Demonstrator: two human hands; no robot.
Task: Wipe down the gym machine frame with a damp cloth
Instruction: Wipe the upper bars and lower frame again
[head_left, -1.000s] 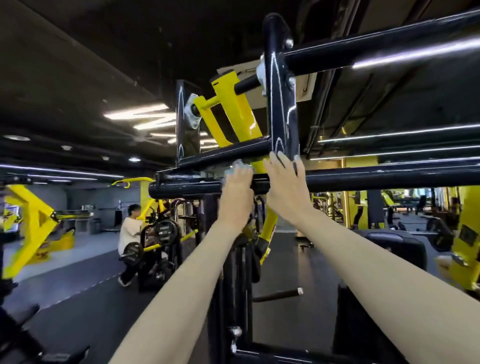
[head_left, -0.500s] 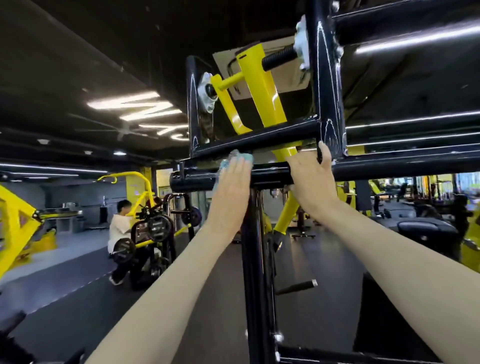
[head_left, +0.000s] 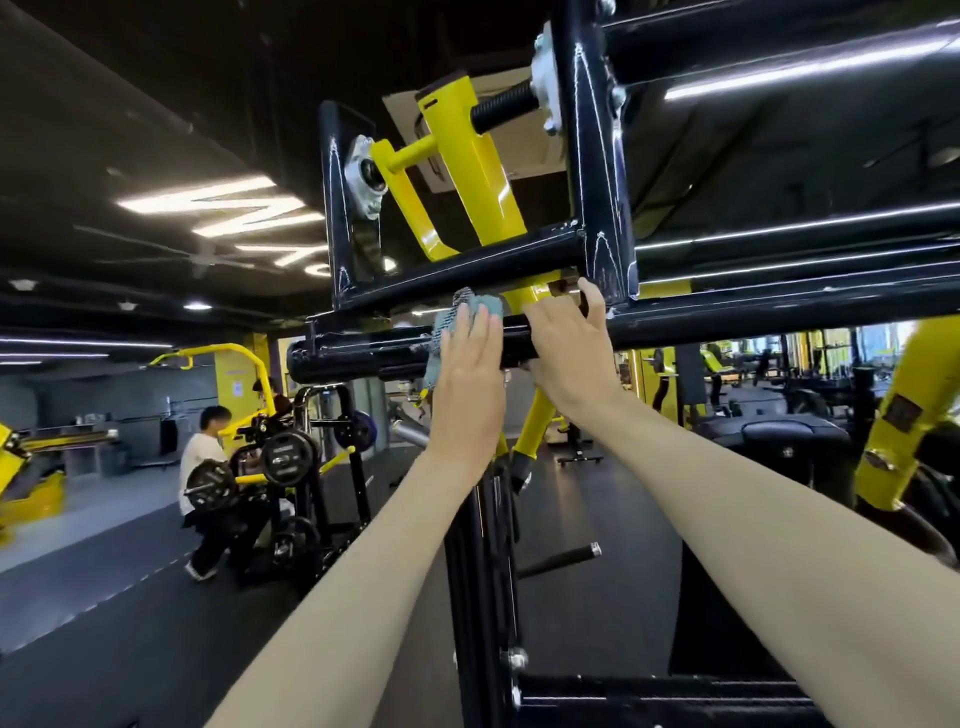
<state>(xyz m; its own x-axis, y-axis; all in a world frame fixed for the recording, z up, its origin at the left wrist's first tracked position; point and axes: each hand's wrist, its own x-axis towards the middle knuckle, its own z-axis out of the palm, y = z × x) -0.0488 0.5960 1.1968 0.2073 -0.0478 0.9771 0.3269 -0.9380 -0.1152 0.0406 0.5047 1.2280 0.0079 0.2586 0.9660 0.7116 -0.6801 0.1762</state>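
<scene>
Mid-wipe: left hand (head_left: 470, 384), fingers straight, presses teal woven cloth (head_left: 451, 318) on black steel crossbar (head_left: 353, 358); right hand (head_left: 566, 353) grips it with curled fingers. Next, probably slide cloth along.

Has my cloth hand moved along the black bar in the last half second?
Yes. The left hand and cloth slid right along the crossbar, away from its left end, closing the gap to the right hand.
</scene>
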